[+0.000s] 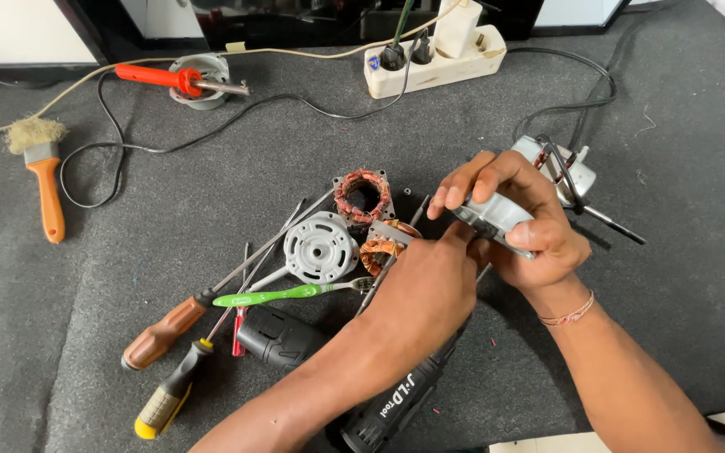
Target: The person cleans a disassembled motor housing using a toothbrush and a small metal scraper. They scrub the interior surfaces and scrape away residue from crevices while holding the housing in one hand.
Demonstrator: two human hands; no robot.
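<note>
My right hand (518, 218) grips a small grey electric motor (539, 189) with black wires and a shaft sticking out to the right. My left hand (430, 289) is closed around a black cordless power screwdriver (396, 403), its front end pressed up against the motor housing; the tip is hidden behind my fingers. Just left of my hands lie a copper-wound stator (363, 195), a second copper-wound piece (383, 247) and a white round motor end cover (320, 247).
Screwdrivers with brown (165, 331) and black-yellow (165, 398) handles, a green toothbrush (287, 294) and a black battery pack (279, 335) lie at centre left. Farther back rest an orange-handled brush (44, 180), a red soldering iron (161, 78) on its stand and a white power strip (434, 59).
</note>
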